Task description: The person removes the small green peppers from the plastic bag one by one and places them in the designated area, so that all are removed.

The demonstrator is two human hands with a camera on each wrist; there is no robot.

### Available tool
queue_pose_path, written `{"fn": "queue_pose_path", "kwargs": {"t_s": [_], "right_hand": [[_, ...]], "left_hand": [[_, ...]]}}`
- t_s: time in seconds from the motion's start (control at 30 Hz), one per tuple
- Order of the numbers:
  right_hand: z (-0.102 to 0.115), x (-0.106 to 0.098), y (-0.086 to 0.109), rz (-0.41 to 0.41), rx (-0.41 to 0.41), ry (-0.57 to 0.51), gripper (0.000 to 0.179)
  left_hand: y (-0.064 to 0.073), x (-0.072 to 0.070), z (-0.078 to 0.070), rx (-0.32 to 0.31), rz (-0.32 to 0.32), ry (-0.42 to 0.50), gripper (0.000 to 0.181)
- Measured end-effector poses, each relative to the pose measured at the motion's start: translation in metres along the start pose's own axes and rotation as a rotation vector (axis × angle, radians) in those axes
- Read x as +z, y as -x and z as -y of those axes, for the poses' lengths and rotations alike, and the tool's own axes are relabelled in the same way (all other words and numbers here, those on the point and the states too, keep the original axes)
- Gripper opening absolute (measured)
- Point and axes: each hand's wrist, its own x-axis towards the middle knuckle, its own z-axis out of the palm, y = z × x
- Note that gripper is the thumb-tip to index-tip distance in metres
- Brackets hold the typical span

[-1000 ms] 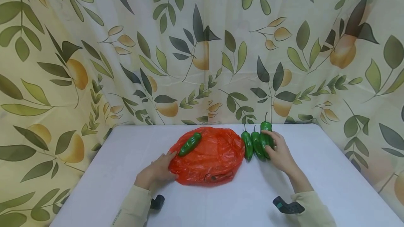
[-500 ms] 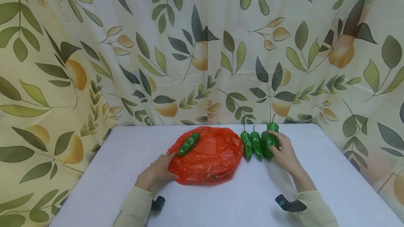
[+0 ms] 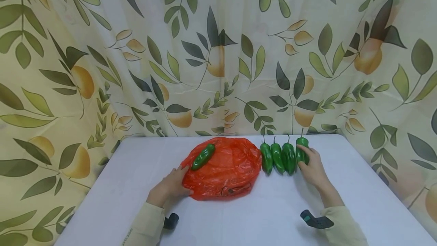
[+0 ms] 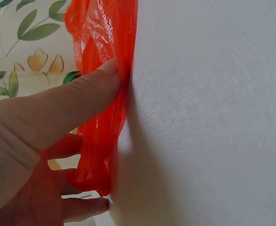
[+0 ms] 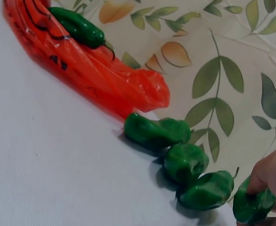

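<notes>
My right hand (image 3: 313, 167) grips a glossy green pepper (image 3: 302, 151), thumb on one side and fingers on the other, its stem pointing to the back. The right wrist view shows this pepper's near end (image 5: 251, 205) between thumb and fingers. Just left of it lie three more green peppers, the closest one (image 3: 289, 158) a small gap away. A crumpled red plastic bag (image 3: 232, 166) lies flat in the middle, with another green pepper (image 3: 203, 156) on top. At the bag's left edge, my left hand (image 3: 172, 183) pinches the plastic between thumb (image 4: 88, 92) and fingers.
The white table (image 3: 218, 223) runs back to a leaf-and-fruit patterned curtain (image 3: 218, 56), which also hangs at both sides. The row of peppers starts right at the bag's right edge. A dark device is strapped at each wrist.
My right hand has moved right with its pepper, away from the others. A third pepper now lies fully visible in the row. The left hand and bag stay in place.
</notes>
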Motion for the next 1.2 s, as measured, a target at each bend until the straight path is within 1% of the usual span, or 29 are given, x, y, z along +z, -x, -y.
{"fn": "queue_pose_path", "kwargs": {"t_s": [0.33,0.57,0.7,0.83,1.0,1.2], "right_hand": [[-0.015,0.003,-0.002,0.069,0.055,0.039,0.067],[-0.020,0.007,-0.002,0.076,0.061,0.123,0.068],[-0.021,0.009,-0.002,0.077,0.074,0.145,0.068],[-0.024,0.011,-0.001,0.056,0.052,0.136,0.068],[-0.027,0.011,-0.003,0.020,0.020,0.092,0.064],[-0.024,0.011,-0.004,0.011,0.041,0.056,0.062]], "left_hand": [[0.001,0.001,0.000,-0.009,-0.002,0.002,0.094],[-0.001,0.001,0.001,0.002,0.001,0.011,0.095],[-0.003,0.002,0.003,0.013,0.001,0.018,0.094],[-0.003,0.003,0.003,0.009,0.006,0.026,0.093],[-0.002,0.003,0.002,0.012,0.011,0.022,0.093],[0.000,0.002,0.001,0.012,0.007,0.020,0.093]]}}
